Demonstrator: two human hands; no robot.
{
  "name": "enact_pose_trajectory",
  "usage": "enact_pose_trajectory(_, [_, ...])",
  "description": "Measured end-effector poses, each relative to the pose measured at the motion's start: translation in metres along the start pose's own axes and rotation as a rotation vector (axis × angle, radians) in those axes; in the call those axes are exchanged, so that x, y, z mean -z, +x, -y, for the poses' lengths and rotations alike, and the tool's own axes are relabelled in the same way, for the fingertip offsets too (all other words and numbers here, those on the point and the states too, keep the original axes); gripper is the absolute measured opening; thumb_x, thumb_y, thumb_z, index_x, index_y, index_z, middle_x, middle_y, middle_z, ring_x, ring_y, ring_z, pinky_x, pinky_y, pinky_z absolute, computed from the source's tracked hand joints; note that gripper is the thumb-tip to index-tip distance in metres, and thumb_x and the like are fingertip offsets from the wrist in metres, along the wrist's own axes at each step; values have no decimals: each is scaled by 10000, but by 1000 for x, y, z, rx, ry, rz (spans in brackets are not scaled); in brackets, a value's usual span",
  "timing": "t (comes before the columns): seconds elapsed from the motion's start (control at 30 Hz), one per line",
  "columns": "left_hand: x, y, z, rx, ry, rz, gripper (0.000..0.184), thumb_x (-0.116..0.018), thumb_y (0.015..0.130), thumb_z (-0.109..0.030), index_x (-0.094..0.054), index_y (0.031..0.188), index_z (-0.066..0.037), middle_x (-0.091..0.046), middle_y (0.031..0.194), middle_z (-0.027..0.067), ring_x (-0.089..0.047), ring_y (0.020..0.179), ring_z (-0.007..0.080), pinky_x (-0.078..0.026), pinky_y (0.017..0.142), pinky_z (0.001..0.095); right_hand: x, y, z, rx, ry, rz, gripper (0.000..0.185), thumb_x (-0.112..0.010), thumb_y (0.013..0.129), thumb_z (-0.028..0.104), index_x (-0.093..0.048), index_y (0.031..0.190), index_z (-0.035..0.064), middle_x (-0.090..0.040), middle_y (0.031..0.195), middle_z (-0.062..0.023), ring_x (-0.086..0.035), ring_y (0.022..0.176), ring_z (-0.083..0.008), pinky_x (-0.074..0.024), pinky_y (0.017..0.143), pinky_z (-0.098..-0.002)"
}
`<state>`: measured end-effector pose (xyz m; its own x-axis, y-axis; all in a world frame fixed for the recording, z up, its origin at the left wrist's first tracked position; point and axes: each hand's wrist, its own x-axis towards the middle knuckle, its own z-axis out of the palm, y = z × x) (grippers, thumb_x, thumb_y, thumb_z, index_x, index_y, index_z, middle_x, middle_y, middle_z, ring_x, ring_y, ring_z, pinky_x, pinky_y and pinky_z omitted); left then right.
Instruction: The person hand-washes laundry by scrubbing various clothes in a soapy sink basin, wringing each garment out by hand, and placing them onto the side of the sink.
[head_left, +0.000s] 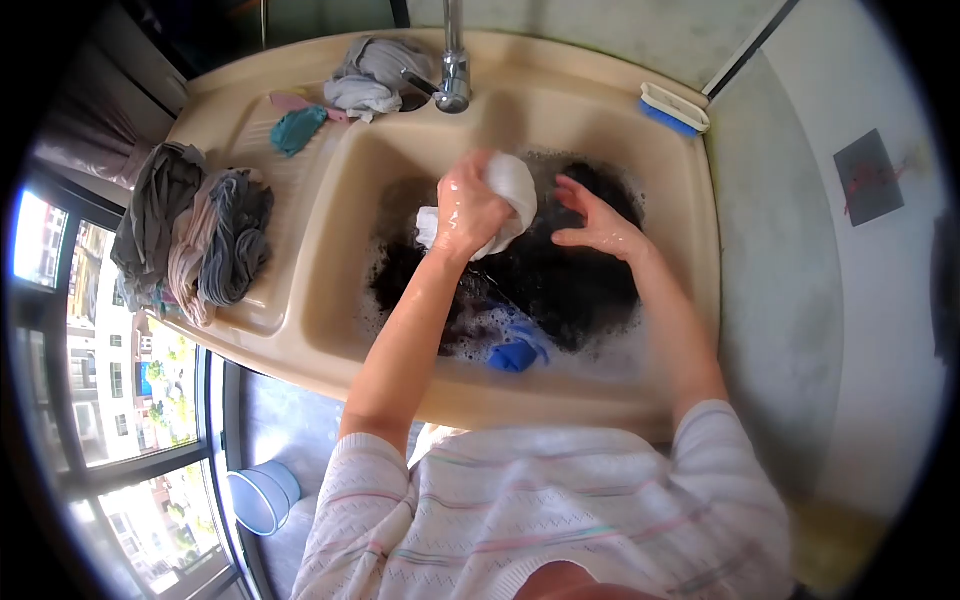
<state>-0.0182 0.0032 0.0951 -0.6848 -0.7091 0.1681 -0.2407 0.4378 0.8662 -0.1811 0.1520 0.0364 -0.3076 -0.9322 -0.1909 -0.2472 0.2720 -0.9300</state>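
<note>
My left hand (470,208), wet and with suds on it, is closed around a bunched white cloth (513,190) above the sink basin. Part of the cloth hangs out on the far side of the hand. To the right, my right hand (600,225) hovers with fingers apart and holds nothing. Below both hands, dark laundry (585,295) lies in soapy water. A blue cloth (515,354) pokes out of the suds near the front of the basin.
Grey and pink clothes (205,235) are heaped on the ribbed drainboard (290,190). By the faucet (454,80) lie a grey cloth (375,75) and a teal cloth (297,130). A scrub brush (674,108) rests on the right rim. A bucket (262,497) stands on the floor.
</note>
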Motion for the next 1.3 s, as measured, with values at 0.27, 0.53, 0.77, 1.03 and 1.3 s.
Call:
enact_pose_trajectory(0.27, [-12, -1, 15, -34, -388, 114, 684, -681, 487, -82, -492, 1134, 32, -434, 1268, 128, -456, 1132, 252, -352, 953, 308, -66, 17, 49, 252, 288, -47, 793, -772, 595, 135, -360, 1269, 69, -509, 1143, -84, -501, 1043, -187, -414, 895, -332])
enact_pose_trajectory(0.53, [-3, -10, 36, 125, -1020, 589, 991, -722, 649, -498, -223, 1350, -7, -418, 1266, 164, -434, 1151, 245, -342, 973, 326, -50, 38, 55, 83, 1032, -71, 338, -638, 714, 108, -538, 1018, -2, -589, 898, -85, -592, 794, -181, -492, 713, -319])
enact_pose_trajectory(0.77, [-53, -26, 51, 672, -1296, 613, 561, -645, 747, -452, -488, 1136, -80, -595, 951, 115, -604, 836, 270, -530, 608, 461, -42, 70, 51, -102, 872, -394, 267, -655, 712, 167, -582, 885, -24, -591, 788, -74, -578, 704, -161, -465, 622, -294])
enact_pose_trajectory(1.03, [-60, -29, 33, 715, -1471, 682, 332, -651, 725, -283, -531, 932, -52, -576, 731, 111, -544, 562, 198, -385, 387, 265, -7, 72, 6, 3, 883, 168, 671, -638, 735, 491, -469, 1173, 11, -575, 1056, -109, -587, 891, -213, -484, 773, -361])
enact_pose_trajectory(1.3, [-63, -56, 9, 556, -1676, 1033, 585, -686, 656, -314, -485, 1107, 0, -557, 772, 143, -504, 563, 209, -354, 425, 270, -23, 53, 37, 564, 1491, 378, 733, -623, 737, 483, -329, 1290, 100, -378, 1278, -177, -410, 1146, -346, -495, 760, -466])
